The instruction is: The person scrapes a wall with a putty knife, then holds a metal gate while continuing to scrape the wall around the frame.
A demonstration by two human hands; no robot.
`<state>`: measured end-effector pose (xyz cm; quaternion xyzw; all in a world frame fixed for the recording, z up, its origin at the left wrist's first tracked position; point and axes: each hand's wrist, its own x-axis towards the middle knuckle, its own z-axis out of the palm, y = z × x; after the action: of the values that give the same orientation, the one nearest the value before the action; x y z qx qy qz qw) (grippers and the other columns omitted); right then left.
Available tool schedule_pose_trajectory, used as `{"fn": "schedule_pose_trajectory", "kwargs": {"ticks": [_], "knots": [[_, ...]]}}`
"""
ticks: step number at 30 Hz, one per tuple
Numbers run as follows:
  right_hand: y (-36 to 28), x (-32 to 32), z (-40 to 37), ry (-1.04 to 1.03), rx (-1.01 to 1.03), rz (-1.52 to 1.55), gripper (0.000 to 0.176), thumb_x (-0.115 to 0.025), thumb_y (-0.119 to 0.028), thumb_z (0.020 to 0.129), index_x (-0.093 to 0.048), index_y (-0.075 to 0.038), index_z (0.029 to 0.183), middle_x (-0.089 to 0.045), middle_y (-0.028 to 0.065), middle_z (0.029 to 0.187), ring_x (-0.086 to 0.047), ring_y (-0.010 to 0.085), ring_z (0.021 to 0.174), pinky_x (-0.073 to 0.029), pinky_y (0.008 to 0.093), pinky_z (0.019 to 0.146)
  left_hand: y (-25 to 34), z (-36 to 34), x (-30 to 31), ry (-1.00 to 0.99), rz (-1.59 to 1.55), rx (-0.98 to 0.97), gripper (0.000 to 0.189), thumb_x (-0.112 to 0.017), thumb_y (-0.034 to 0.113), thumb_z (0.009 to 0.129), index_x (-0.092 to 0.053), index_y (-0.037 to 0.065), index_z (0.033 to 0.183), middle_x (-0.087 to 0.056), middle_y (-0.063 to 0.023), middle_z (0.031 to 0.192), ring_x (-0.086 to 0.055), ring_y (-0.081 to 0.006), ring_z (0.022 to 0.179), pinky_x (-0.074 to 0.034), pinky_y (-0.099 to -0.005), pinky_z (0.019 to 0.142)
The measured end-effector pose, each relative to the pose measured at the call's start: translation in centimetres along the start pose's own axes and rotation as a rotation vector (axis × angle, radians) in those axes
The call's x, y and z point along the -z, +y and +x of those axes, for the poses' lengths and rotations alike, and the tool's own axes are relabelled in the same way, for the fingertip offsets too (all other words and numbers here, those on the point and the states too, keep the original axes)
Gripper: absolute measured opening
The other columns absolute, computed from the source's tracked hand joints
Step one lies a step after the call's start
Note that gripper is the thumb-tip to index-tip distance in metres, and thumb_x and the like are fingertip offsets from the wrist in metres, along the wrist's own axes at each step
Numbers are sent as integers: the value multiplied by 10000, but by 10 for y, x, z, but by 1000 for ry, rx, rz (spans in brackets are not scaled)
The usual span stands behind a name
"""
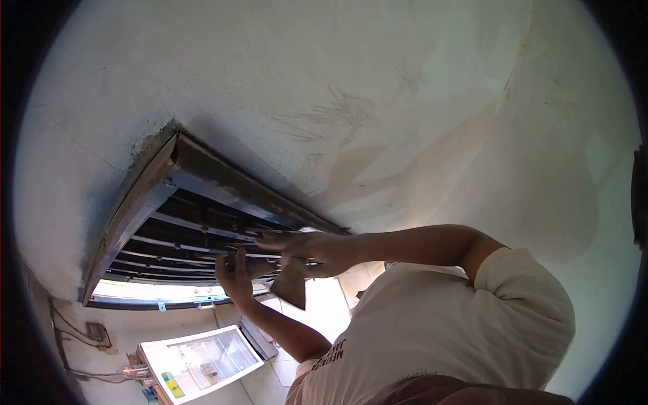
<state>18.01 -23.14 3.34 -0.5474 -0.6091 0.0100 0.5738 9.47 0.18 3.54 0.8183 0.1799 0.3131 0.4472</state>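
A dark metal window grille (202, 223) with several long bars is set in the wall. At its near end, my right hand (324, 253) is closed on a stiff, brownish-grey sheet (290, 283) that looks like sandpaper, one flap hanging below the fingers. Those fingers reach along the bars. My left hand (236, 277) is just beside it, lower on the grille, thumb and fingers pointing up around another part of the sheet. Part of this sheet is hidden by the bars and my fingers.
A scuffed, pale wall (405, 101) surrounds the window frame (135, 216). Lower down stands a white glass-topped case (209, 361) with things inside. Cables and a socket box (98, 334) are on the wall at lower left. Pale floor tiles (283, 368) show near my shirt (459, 324).
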Motion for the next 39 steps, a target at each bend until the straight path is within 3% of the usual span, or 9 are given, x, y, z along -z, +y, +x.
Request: {"fn": "schedule_pose_trajectory", "kwargs": {"ticks": [2, 3, 6, 11, 13, 17, 24, 33, 39], "knots": [[-19, 22, -27, -154, -258, 94, 188, -597, -105, 822, -541, -33, 987, -574, 185, 1117, -604, 306, 906, -480, 378, 776, -11, 1, 3, 0, 62, -26, 141, -678, 89, 793, -562, 17, 829, -511, 27, 652, -408, -63, 593, -342, -227, 543], [-22, 26, -43, -157, -415, 200, 301, -670, -149, 775, -555, -35, 1029, -631, 150, 873, -626, 271, 851, -484, 355, 717, -9, 0, 0, 17, 33, -18, 152, -679, 97, 793, -565, 16, 853, -533, 2, 714, -437, -79, 636, -365, -237, 581], [-42, 47, -97, 90, -621, 195, 376, -656, -169, 803, -527, -13, 1120, -583, 79, 754, -574, 171, 668, -453, 304, 615, 9, -7, -10, 103, 53, -95, 186, -669, 56, 790, -581, 4, 946, -613, -27, 789, -508, -90, 657, -408, -233, 617], [-57, 60, -177, 624, -999, 714, 294, -535, -127, 859, -478, -12, 1124, -528, 50, 700, -521, 127, 607, -447, 282, 573, -15, -3, -8, 41, -25, -49, 294, -650, 38, 801, -550, -12, 1073, -608, -69, 930, -524, -109, 732, -419, -242, 641], [-53, 58, -204, 728, -1015, 528, 224, -511, -114, 863, -474, -23, 1065, -530, 54, 706, -515, 127, 600, -449, 285, 559, 22, -9, -8, 14, 33, 9, 296, -652, 41, 800, -552, -14, 1073, -604, -80, 956, -529, -115, 763, -419, -239, 655], [-60, 69, -219, 975, -980, 442, 136, -498, -114, 885, -455, -33, 985, -539, 63, 715, -539, 143, 580, -469, 290, 574, -9, -4, -4, 62, 159, -81, 310, -664, 62, 798, -558, -23, 1075, -612, -80, 957, -539, -122, 771, -425, -240, 664], [-62, 78, -220, 1177, -1026, 230, 178, -452, -248, 943, -424, -77, 902, -463, 16, 590, -419, 86, 425, -380, 234, 389, -6, -6, -5, 27, 48, -4, 270, -650, 83, 825, -558, -32, 1051, -621, -66, 872, -533, -105, 748, -414, -228, 653], [-76, 121, -181, 1247, -969, 245, 218, -453, -285, 944, -408, -86, 866, -418, -4, 541, -370, 70, 367, -340, 233, 345, 8, -11, -13, 47, -75, 16, 266, -642, 128, 842, -559, -19, 1047, -633, -74, 886, -544, -115, 749, -417, -239, 665], [-77, 114, -197, 1100, -1180, 167, 241, -467, -300, 936, -411, -89, 832, -419, -5, 546, -360, 73, 360, -339, 237, 350, -1, -8, -17, 81, -105, -8, 290, -634, 133, 849, -547, -18, 1081, -619, -94, 966, -545, -128, 828, -424, -242, 736]]}}
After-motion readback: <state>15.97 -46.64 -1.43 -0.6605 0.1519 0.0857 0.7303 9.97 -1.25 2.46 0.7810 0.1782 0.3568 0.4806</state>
